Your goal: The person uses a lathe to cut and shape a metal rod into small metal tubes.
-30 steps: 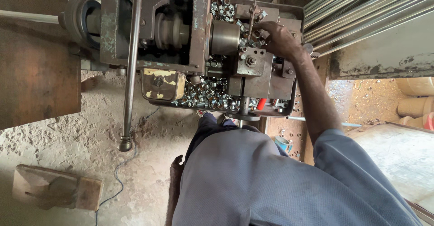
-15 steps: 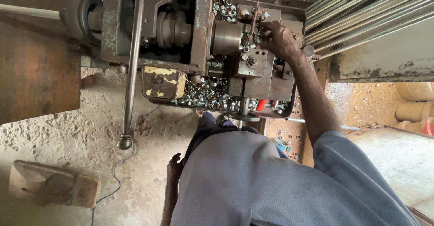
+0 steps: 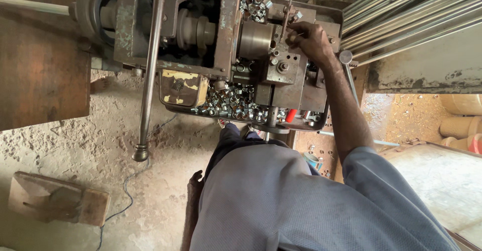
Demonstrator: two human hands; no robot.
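Nearest the camera is the person's own body in a grey-blue shirt (image 3: 301,201), and beside the hip the left hand (image 3: 195,179) hangs low against the trousers with only its upper edge showing, so whether it is spread or curled cannot be told; on the sandy floor to the left lies a wooden block (image 3: 57,199), with a thin cable (image 3: 125,191) trailing past it; further out a long steel lever (image 3: 149,70) with a knobbed end slants down across the front of the lathe (image 3: 201,30); under the machine a tray (image 3: 321,125) holds a heap of small bright metal bushes (image 3: 231,103), with a chipped yellow box (image 3: 182,88) just beside them; past that, the right arm stretches up to the tool block (image 3: 281,68), where the right hand (image 3: 311,39) is closed, fingers pinched on a thin upright handle (image 3: 286,20); a second cluster of bushes (image 3: 253,6) sits at the top; bright steel bars (image 3: 401,10) lie stacked to the right.
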